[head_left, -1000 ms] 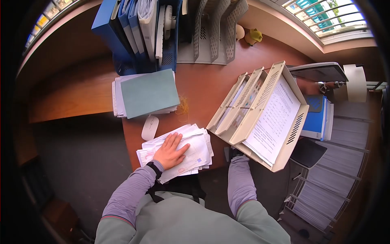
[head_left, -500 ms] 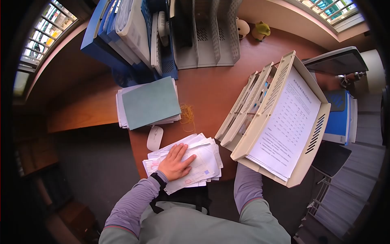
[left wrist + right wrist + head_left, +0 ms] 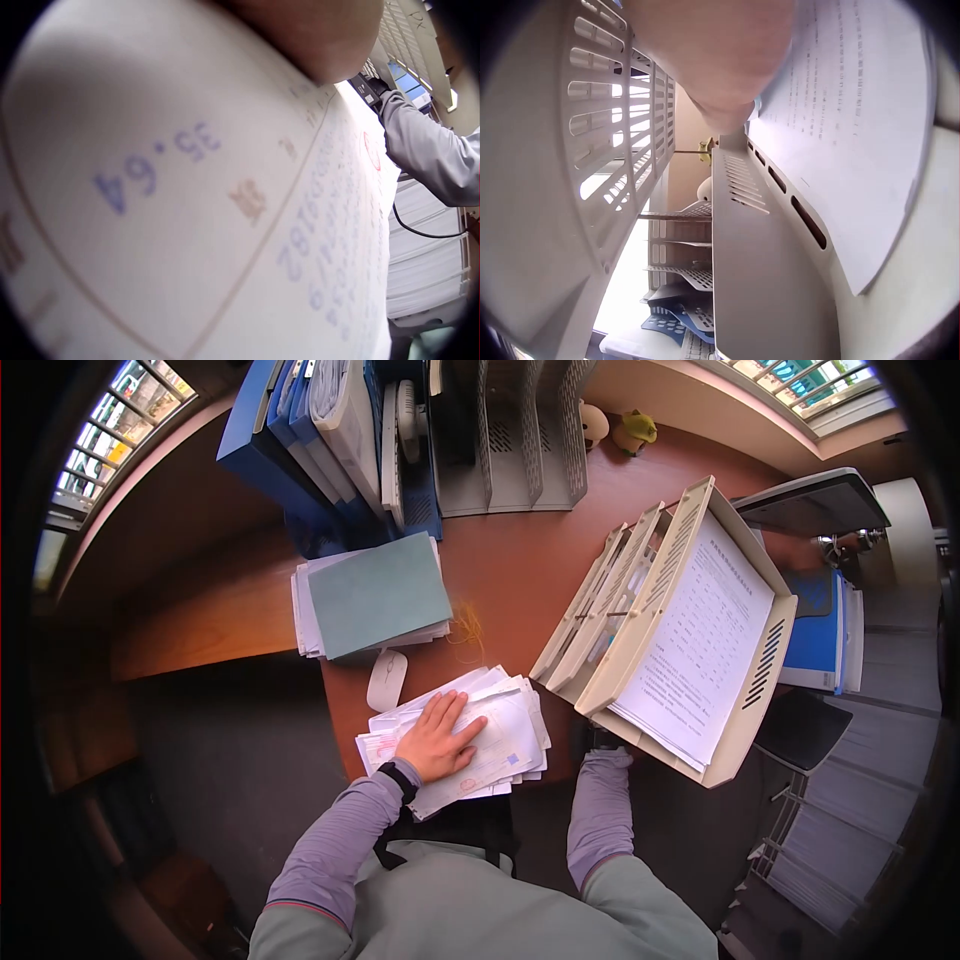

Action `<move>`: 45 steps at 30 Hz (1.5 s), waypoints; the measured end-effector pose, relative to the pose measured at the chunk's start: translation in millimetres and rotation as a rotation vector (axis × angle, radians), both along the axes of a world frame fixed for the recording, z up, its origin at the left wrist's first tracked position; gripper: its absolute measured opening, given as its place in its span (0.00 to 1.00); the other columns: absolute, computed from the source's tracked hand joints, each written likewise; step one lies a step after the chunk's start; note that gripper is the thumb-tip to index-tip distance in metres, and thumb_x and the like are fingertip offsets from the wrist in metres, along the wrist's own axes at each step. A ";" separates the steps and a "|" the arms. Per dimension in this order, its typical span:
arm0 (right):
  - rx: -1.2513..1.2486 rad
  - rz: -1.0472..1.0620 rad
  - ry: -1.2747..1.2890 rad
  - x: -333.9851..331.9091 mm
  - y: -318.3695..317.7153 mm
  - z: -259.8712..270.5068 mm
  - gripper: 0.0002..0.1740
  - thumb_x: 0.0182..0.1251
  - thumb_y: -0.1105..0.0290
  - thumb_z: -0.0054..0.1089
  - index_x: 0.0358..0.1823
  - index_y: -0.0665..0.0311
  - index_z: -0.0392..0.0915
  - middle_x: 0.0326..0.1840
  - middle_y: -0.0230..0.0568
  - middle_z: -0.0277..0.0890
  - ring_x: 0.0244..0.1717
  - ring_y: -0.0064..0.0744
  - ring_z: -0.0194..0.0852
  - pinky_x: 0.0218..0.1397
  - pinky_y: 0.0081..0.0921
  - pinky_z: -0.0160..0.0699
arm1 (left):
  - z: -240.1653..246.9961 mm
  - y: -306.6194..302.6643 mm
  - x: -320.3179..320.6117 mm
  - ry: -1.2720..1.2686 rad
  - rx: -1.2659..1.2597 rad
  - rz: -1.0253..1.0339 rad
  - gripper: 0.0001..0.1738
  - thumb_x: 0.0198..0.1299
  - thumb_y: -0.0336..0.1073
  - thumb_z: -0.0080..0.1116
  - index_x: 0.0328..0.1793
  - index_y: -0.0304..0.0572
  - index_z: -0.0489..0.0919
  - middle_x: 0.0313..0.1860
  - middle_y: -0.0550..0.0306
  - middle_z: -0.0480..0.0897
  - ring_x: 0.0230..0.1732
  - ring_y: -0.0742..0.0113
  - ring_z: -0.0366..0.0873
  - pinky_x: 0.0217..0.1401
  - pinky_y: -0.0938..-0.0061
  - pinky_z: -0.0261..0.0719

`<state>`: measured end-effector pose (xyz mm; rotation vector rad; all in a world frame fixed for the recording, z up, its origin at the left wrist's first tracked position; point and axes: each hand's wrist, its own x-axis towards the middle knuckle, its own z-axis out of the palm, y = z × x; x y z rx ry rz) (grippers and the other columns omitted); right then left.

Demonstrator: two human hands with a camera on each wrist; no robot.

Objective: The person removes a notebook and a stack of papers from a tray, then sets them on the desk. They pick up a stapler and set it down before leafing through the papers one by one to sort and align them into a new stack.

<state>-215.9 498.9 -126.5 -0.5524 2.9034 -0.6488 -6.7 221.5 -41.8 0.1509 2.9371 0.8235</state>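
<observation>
In the head view my left hand (image 3: 438, 740) lies flat on a stack of loose papers (image 3: 500, 745) at the desk's front edge, fingers straight and thumb spread. Printed figures fill the top sheet in the left wrist view. To the right stands a beige tiered document tray (image 3: 770, 660), with printed sheets (image 3: 700, 650) on its top level. My right forearm reaches under the tray's near side, where the hand is hidden from the head view. Part of my right hand (image 3: 720, 60) shows between the tray's levels in the right wrist view, its fingers out of sight.
A white mouse (image 3: 387, 680) sits behind the papers, near a grey-green folder (image 3: 380, 595) on more sheets. Yellow string (image 3: 467, 625) lies beside it. Blue binders (image 3: 255, 435) and a grey file rack (image 3: 505, 495) stand at the back. A monitor (image 3: 820, 510) is behind the tray.
The head view has shifted slightly. My right wrist, covered by the tray half a second ago, shows again below it. My left hand has stayed on the papers.
</observation>
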 end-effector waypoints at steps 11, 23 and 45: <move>-0.180 -0.286 0.040 88.2 -2.9 41.6 0.35 0.57 0.66 0.68 0.63 0.69 0.64 0.50 0.62 0.72 0.52 0.66 0.71 0.56 0.52 0.73 | -6.2 4.9 4.9 0.043 -0.039 0.012 0.31 0.57 0.44 0.62 0.69 0.54 0.73 0.74 0.34 0.61 0.76 0.37 0.55 0.80 0.48 0.51; -0.383 -0.489 -0.001 85.6 -14.2 69.0 0.21 0.66 0.62 0.65 0.53 0.69 0.74 0.50 0.54 0.80 0.50 0.55 0.79 0.53 0.45 0.77 | -14.9 10.2 12.8 0.129 -0.072 0.027 0.30 0.58 0.44 0.60 0.69 0.53 0.72 0.74 0.33 0.61 0.77 0.36 0.54 0.81 0.47 0.47; -1.627 -0.527 -1.199 121.6 -157.6 151.2 0.17 0.76 0.69 0.46 0.62 0.66 0.66 0.53 0.51 0.77 0.50 0.44 0.81 0.53 0.36 0.86 | 16.4 4.2 82.6 0.065 -0.134 -0.016 0.41 0.60 0.49 0.57 0.74 0.28 0.63 0.76 0.38 0.61 0.81 0.41 0.50 0.83 0.52 0.43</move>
